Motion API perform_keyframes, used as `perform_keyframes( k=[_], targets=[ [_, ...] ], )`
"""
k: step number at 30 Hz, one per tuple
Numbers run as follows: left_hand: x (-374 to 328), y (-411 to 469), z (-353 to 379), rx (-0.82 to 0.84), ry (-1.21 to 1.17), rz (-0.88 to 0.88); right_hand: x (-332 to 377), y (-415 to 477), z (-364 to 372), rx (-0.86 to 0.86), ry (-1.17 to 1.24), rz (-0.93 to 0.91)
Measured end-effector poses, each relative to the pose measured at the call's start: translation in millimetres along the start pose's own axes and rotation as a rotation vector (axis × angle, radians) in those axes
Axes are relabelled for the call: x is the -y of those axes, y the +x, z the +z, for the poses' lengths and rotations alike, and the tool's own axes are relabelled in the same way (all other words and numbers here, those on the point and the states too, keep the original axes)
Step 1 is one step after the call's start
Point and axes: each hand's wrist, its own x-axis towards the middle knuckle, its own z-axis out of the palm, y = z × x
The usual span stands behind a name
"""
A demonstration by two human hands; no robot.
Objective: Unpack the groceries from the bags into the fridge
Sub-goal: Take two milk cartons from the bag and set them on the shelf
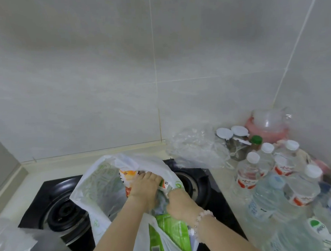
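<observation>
A white plastic grocery bag [95, 187] with green print stands open on the black gas stove [56, 204]. Both my hands are inside its mouth. My left hand [144, 187] lies over an orange-and-white package [129, 174], fingers curled on its top edge. My right hand [180, 205], with a bead bracelet on the wrist, grips crumpled plastic and wrapping next to that package; its fingers are hidden. A bright green packet [173, 233] lies lower in the bag, under my right forearm.
Several clear water bottles [250, 171] with white caps crowd the counter at right, with jars [235, 143] and a pink container [267, 128] in the corner. A crumpled clear bag [196, 148] lies behind the stove. Another plastic bag [12, 240] shows at bottom left.
</observation>
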Motion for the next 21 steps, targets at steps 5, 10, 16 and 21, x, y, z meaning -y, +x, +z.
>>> perform_keyframes(
  k=[5,10,16,21],
  targets=[
    [-2,26,-18,0.068,0.116,0.047,-18,12,-10,-0.044,0.133,0.040],
    [-9,43,-19,-0.018,0.178,0.124,-26,14,-10,-0.041,0.208,0.025],
    [-14,37,-5,-0.077,0.170,0.124,-30,15,-9,-0.068,0.227,0.012],
    [-17,47,-2,-0.034,0.206,0.095,-28,14,-8,-0.033,0.182,0.018]
  ],
)
